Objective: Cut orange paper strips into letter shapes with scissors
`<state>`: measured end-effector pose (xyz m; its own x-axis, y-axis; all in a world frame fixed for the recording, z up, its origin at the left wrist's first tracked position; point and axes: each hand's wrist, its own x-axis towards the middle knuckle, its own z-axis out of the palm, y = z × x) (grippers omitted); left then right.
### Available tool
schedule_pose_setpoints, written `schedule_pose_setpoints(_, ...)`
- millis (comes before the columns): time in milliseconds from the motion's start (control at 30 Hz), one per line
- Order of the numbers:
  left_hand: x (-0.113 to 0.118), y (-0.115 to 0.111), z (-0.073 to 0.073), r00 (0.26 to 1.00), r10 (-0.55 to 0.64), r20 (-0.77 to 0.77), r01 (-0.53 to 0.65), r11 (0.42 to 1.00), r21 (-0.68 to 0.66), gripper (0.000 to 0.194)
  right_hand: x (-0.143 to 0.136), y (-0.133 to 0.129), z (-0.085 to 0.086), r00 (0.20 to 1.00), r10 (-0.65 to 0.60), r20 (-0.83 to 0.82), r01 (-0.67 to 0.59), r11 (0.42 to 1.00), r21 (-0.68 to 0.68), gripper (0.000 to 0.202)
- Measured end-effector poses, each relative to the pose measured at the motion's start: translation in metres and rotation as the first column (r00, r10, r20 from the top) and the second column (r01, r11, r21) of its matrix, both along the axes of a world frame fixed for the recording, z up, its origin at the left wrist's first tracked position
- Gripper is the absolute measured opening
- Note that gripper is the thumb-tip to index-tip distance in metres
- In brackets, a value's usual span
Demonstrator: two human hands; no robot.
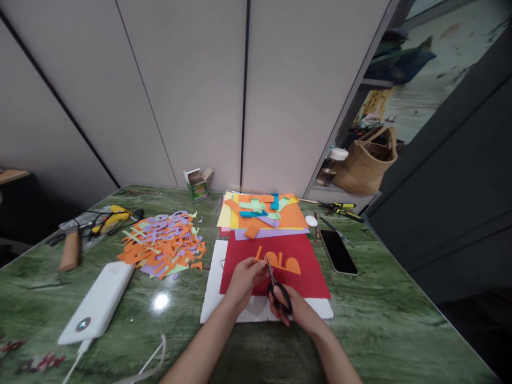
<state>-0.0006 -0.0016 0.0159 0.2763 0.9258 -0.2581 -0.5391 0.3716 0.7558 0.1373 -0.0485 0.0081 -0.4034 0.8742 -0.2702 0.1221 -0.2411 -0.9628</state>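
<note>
My right hand [286, 304] is closed round the black handles of a pair of scissors [272, 273], whose blades point up and away from me. Close beside the blades, my left hand [247, 277] pinches a small piece of orange paper [258, 253]; the fingers cover part of it. Both hands are over a red sheet of paper [240, 248] lying on a white board [210, 298]. Orange cut-out shapes [293, 264] lie on the red sheet just beyond the scissors.
A heap of paper scraps [164, 242] lies left, near a white power bank [98, 304] with a cable. Coloured sheets and strips [260, 205] lie behind the red sheet. A phone [339, 252], a white oval object [311, 221] and pliers [342, 209] lie right. A small box [197, 185] stands behind.
</note>
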Motion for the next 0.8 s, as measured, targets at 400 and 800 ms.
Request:
schedule_pose_setpoints(400,0.001,-0.002,-0.002,0.995,-0.024,0.097,0.032,0.996,-0.077,0.017,-0.001,0.000,-0.007,0.999,-0.044,-0.031,0.043,0.999,-0.016,0.044)
schedule_pose_setpoints(800,0.002,-0.001,-0.010,0.987,-0.008,0.158,0.028,0.992,-0.122,0.015,-0.002,-0.003,-0.004,0.987,-0.035,-0.155,0.021,0.996,-0.090,0.048)
